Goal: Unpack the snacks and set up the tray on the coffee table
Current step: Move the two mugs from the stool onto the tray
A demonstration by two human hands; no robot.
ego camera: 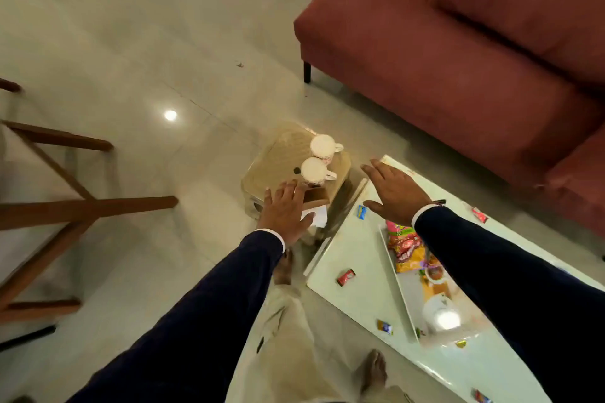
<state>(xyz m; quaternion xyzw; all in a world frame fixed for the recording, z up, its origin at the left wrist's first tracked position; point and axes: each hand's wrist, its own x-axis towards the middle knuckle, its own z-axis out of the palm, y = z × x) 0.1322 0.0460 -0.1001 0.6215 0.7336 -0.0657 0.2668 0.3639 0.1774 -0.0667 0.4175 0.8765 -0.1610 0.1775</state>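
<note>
both hands reaching toward small stool holding two mugs; left hand flat, fingers spread, holding nothing; right hand wide too; tray with snack packs already on counter; guessing mugs next, needs steady grip each

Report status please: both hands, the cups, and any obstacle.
Left hand open, over stool edge near the two cups. Right hand open above coffee table, holding nothing. Tray holds snack packets. Nothing blocks the cups.
</note>
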